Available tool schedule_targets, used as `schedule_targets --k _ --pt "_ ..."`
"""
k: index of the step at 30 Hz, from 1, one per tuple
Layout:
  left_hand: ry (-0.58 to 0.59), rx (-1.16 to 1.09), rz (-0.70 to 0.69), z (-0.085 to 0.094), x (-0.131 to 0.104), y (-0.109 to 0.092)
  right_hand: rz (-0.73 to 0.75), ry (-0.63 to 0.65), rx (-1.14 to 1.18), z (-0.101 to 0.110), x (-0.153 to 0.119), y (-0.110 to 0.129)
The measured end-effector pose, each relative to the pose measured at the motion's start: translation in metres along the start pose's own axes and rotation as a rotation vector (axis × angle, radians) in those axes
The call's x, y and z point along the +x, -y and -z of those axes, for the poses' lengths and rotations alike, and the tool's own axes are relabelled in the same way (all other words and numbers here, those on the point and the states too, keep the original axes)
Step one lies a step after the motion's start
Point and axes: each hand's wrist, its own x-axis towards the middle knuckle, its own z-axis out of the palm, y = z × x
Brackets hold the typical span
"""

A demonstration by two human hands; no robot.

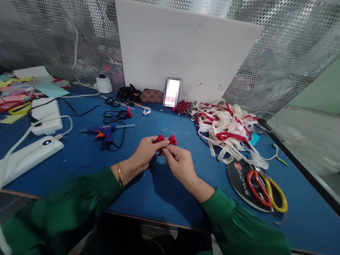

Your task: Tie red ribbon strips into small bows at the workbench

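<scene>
A small red ribbon bow (172,139) is held between both hands above the middle of the blue table (136,200). My left hand (146,152) pinches its left side, the thumb lying over the front. My right hand (182,162) is closed at the lower right of the bow, thumb and forefinger together near its centre. The fingers cover much of the bow's lower part. Left of my hands lies a blue glue gun (103,131) with a clear glue stick in its back end.
A heap of white and red ribbon strips (224,128) lies at the back right. Scissors with red and yellow handles (269,191) rest on a black disc (237,181). White power strips (19,163) and a cable occupy the left. A white board (184,48) stands behind.
</scene>
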Motion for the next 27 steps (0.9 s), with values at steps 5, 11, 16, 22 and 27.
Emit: schedule_targets --k 5,11,16,22,27 --pt "0.004 0.074 -0.037 0.001 -0.002 -0.004 -0.132 -0.214 -0.045 0.013 0.006 0.002" --pt "0.033 0.202 -0.065 -0.001 -0.007 -0.007 -0.175 -0.202 0.359 0.019 0.02 -0.008" --pt "0.015 0.183 -0.038 -0.002 -0.008 -0.011 -0.219 -0.225 0.44 0.018 0.022 -0.014" --pt "-0.131 0.15 -0.095 0.001 -0.003 -0.01 -0.245 -0.198 0.423 0.018 0.022 -0.014" --pt "-0.119 -0.079 0.053 0.0 -0.002 -0.006 -0.261 -0.154 0.622 0.016 0.021 -0.012"
